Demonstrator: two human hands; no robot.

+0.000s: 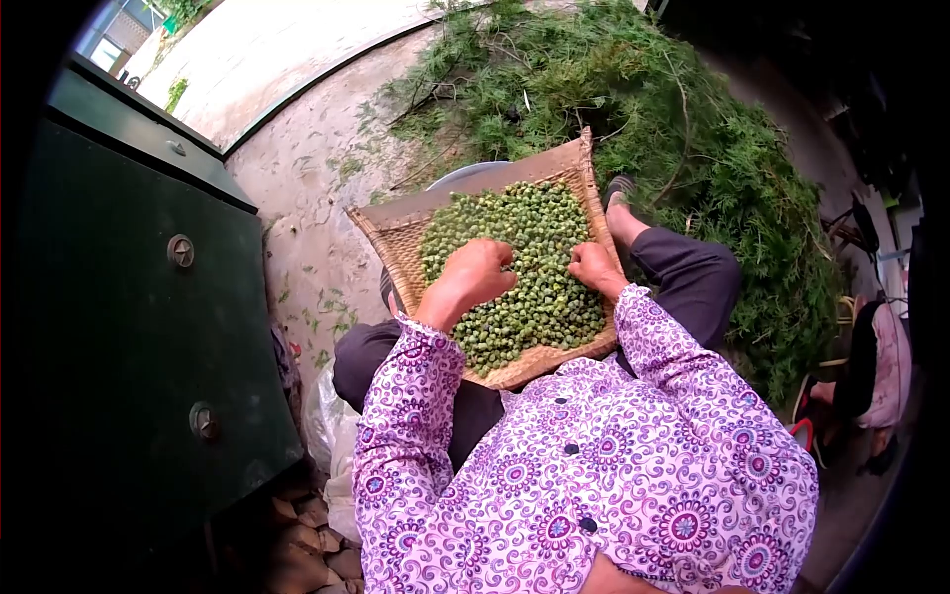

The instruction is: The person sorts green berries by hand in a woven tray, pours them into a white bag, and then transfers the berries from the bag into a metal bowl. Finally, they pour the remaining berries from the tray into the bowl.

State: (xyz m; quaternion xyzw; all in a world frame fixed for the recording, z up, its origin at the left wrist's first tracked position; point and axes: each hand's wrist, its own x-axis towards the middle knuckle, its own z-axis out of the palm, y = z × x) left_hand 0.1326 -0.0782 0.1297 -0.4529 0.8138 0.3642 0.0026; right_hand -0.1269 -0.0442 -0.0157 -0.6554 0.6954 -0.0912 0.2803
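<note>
Centrally, green fruits [534, 297]: many, small and round, spread in one woven tray [396, 243], directly under and between both hands.

Left hand [477, 275]: fingers bent inward, low over the fruits at the tray's left half; whether anything is pinched in them cannot be told.

Right hand [594, 267]: fingers curled, at the fruits beside the tray's right edge; again, contents cannot be told. The two hands are near each other but apart.

Nearer than the hands: shirt [614, 436], white with purple pattern, dark buttons, long sleeves reaching to the wrists.

Either side of the hands: dark trousers [693, 272], knees bent outward around the tray. Beyond the right hand: one striped slipper [623, 185].

Past both hands: curved pale rim [475, 170], mostly hidden behind the tray; further on, cut branches [614, 79], green, heaped, extending rightward.

Well left of the left hand: dark green panel [139, 317], bearing round studs [181, 250].
</note>
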